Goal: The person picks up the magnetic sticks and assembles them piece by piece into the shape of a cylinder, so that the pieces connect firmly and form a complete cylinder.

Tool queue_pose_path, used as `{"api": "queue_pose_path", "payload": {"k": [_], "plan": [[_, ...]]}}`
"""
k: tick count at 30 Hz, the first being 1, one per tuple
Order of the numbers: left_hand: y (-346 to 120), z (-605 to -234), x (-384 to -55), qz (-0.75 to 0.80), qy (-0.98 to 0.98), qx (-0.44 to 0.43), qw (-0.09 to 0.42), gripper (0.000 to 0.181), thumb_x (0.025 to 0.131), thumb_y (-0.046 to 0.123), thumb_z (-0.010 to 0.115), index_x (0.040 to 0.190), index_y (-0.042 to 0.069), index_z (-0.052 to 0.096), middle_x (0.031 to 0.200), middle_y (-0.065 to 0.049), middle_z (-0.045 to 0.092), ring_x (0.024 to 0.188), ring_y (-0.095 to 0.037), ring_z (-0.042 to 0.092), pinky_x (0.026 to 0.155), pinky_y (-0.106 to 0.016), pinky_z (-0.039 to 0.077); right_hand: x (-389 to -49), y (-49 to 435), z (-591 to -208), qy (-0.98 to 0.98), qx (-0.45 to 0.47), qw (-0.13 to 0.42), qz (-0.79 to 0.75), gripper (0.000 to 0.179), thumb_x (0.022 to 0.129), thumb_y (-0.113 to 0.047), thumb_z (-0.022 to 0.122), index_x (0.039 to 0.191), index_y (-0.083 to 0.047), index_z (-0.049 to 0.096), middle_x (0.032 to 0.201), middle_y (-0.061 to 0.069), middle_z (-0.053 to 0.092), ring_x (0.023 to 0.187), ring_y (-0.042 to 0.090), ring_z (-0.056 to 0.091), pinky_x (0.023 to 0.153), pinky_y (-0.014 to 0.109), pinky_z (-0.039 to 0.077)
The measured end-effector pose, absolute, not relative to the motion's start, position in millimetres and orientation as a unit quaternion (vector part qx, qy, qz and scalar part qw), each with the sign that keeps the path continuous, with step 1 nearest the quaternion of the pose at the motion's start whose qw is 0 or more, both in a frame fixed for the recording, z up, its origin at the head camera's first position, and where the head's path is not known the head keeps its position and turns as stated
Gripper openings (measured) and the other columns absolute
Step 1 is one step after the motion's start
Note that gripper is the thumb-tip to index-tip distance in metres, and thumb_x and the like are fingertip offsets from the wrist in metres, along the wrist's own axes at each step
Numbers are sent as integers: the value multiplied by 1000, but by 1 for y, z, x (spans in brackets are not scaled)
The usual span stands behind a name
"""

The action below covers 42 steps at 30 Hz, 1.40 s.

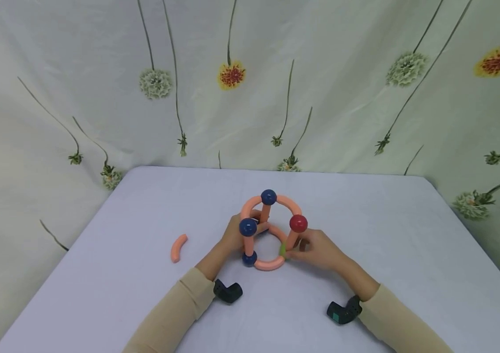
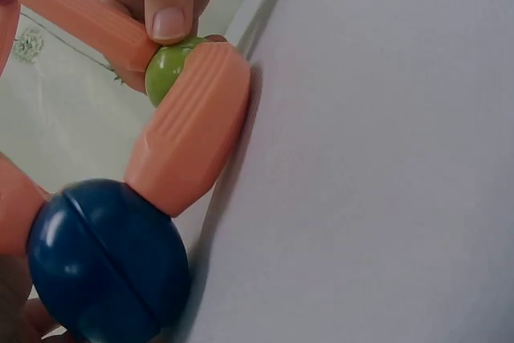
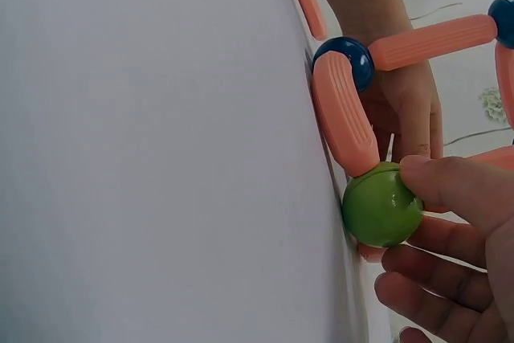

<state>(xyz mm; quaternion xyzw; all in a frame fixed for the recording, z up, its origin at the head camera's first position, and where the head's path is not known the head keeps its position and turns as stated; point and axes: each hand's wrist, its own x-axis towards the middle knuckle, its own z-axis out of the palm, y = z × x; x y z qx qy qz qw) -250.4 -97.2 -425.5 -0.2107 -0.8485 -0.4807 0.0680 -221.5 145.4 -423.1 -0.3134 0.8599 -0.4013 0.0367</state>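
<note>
A frame of orange sticks and coloured balls stands on the table, with a lower ring, upright sticks and an upper curved part. Two blue balls and a red ball sit at its top. My right hand pinches the green ball at the lower right corner between thumb and fingers. Reaching in from the left, my left hand holds the frame's back, its fingertips partly hidden behind the sticks. A lower blue ball joins a curved stick that meets the green ball.
One loose curved orange stick lies on the white table, left of the left forearm. Black devices are worn at both wrists. A flower-patterned cloth hangs behind the table.
</note>
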Motion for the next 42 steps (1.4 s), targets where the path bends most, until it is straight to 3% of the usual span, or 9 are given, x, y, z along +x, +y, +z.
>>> {"api": "queue_pose_path", "payload": {"k": [4,10,23,34,42], "plan": [[-97,-426,-253,-496,-845,-198,20,29,88,20,73,112,4,71,104,-8,71,101,-23,64,91,-44,47,-217,143,-425,842,-342,38,-416,18,83,-21,79,97,-17,69,87,-14,65,81,11,58,70,28,51],[-95,-421,-254,-523,-829,-194,-34,31,88,16,74,114,1,70,110,-14,70,109,-28,63,98,-49,42,-211,138,-426,824,-365,31,-433,16,83,-20,80,95,-16,70,84,-13,65,80,13,57,71,28,49],[-95,-423,-259,-530,-821,-206,-49,28,90,15,71,112,-2,70,108,-15,71,108,-27,64,98,-47,44,-208,135,-430,797,-374,8,-474,16,82,-15,80,95,-9,73,87,-4,67,84,14,58,78,33,51],[-95,-421,-258,-515,-827,-220,-40,29,92,14,68,115,-3,69,112,-17,69,113,-31,62,101,-50,41,-208,131,-435,807,-354,-6,-473,17,80,-10,81,94,-11,73,86,-6,61,81,15,57,74,28,48],[-99,-429,-262,-505,-833,-224,-43,34,91,18,70,118,-3,67,113,-16,69,111,-29,63,98,-47,45,-199,126,-430,808,-341,-6,-480,21,77,3,79,96,0,70,85,5,63,78,29,55,67,31,48]]}}
